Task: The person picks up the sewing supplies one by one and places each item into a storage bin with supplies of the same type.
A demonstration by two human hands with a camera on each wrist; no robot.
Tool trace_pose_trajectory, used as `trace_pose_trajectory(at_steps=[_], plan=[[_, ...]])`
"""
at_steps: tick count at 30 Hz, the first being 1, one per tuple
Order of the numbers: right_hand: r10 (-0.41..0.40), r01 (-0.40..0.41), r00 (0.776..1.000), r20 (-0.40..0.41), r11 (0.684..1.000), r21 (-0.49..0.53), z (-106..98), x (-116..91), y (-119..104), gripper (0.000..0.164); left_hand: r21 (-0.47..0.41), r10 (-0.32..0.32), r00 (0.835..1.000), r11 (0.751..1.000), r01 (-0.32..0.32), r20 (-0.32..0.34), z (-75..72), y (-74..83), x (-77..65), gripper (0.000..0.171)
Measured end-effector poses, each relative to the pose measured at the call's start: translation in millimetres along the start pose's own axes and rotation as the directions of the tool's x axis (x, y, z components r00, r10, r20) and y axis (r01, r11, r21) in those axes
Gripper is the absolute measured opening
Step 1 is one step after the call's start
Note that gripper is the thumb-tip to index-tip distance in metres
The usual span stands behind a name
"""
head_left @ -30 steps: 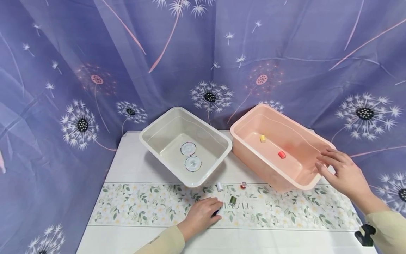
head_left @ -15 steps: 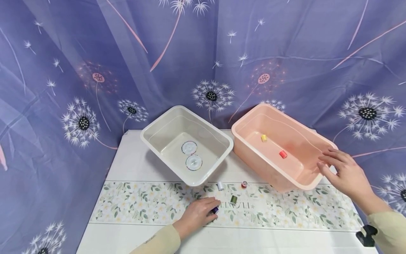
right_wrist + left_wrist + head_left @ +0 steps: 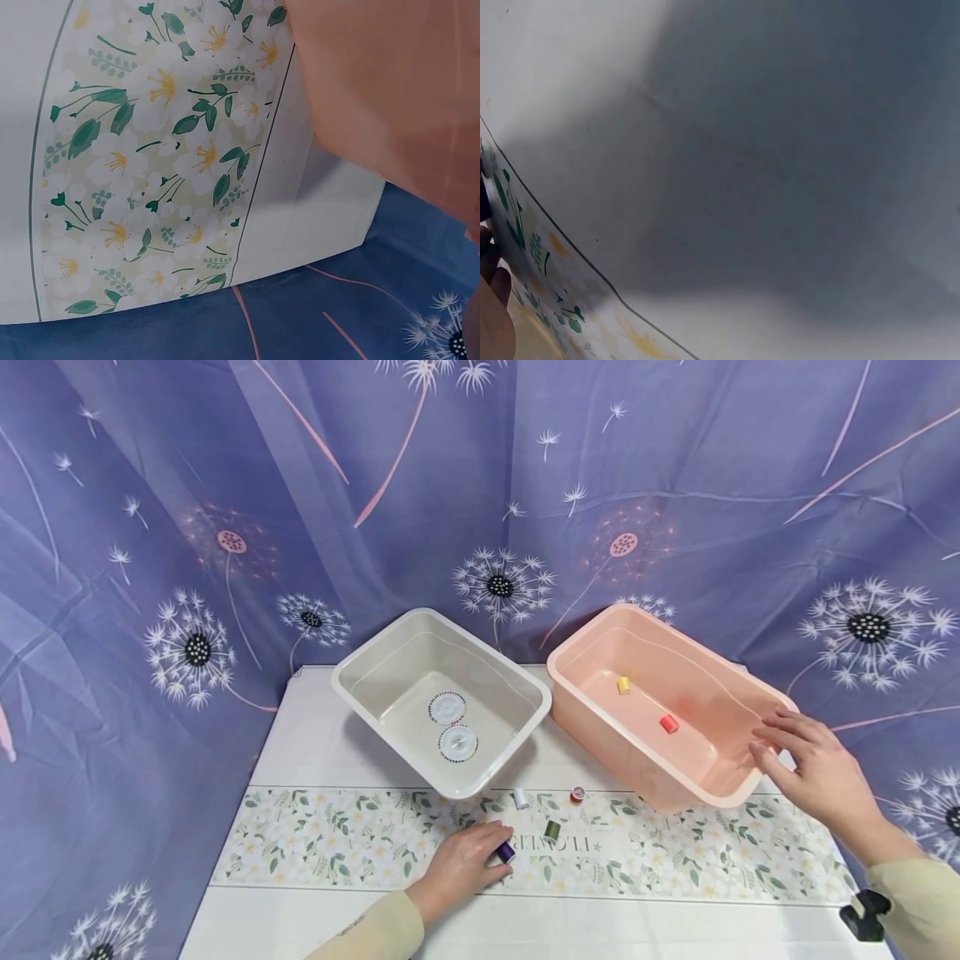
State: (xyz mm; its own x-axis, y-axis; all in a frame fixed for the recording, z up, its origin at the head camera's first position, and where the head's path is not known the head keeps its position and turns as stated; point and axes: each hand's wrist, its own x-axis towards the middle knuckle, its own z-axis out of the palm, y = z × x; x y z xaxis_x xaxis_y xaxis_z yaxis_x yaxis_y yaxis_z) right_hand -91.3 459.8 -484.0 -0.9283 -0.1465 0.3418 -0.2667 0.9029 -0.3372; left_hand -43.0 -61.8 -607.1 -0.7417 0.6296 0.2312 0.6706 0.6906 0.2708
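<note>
My left hand (image 3: 459, 867) lies low over the flowered strip of the table, its thumb and fingers around a dark purple thread spool (image 3: 506, 852). In the left wrist view only a bit of the left hand (image 3: 493, 315) shows at the edge. Just beyond it are a green spool (image 3: 552, 831), a white spool (image 3: 521, 798) and a dark red spool (image 3: 577, 795). My right hand (image 3: 813, 772) rests with loose fingers over the near right rim of the pink bin (image 3: 600, 727). Inside that bin lie a yellow spool (image 3: 624, 686) and a red spool (image 3: 669, 723).
Left of the pink bin stands a grey bin (image 3: 390, 752) holding two round pin wheels (image 3: 457, 743) with coloured pin heads. Behind both bins hangs a purple dandelion curtain (image 3: 420, 527). The white table (image 3: 300, 752) carries a flowered band.
My left hand has drawn slightly left and the purple spool shows more between its thumb and fingers. The right hand stays on the pink bin's rim.
</note>
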Motion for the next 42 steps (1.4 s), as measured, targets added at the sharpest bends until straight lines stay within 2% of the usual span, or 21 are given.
trace_pose_trajectory(at_steps=[8,14,22,31,38,42], plan=[[-0.003,0.003,1.0,-0.009,1.0,0.003,1.5,0.1,1.7,0.035,-0.039,-0.026,0.999,0.999,0.025,-0.029,3.2,-0.7,-0.8,0.045],[-0.001,0.001,1.0,-0.002,1.0,0.002,0.9,0.1,1.0,0.035,-0.11,-0.055,0.998,0.992,0.053,-0.017,1.8,-0.2,-1.2,0.044],[0.003,-0.003,1.0,0.0,1.0,0.0,0.2,0.5,0.1,0.035,-0.215,-0.045,0.999,0.976,0.046,0.008,-1.3,-1.7,-0.5,0.045],[0.011,-0.011,1.0,0.008,1.0,0.007,-0.7,0.1,-0.6,0.036,-0.238,-0.044,0.999,0.97,0.05,0.03,-0.5,-4.5,-1.1,0.047],[0.013,-0.013,1.0,0.011,1.0,0.006,-1.6,0.4,-2.0,0.035,-0.236,-0.112,0.993,0.965,0.119,0.042,-0.5,-4.6,-4.4,0.054],[0.022,-0.022,1.0,0.008,1.0,0.014,-1.0,0.4,-2.7,0.035,-0.24,-0.139,0.99,0.96,0.141,0.026,0.9,-5.1,-5.4,0.049]])
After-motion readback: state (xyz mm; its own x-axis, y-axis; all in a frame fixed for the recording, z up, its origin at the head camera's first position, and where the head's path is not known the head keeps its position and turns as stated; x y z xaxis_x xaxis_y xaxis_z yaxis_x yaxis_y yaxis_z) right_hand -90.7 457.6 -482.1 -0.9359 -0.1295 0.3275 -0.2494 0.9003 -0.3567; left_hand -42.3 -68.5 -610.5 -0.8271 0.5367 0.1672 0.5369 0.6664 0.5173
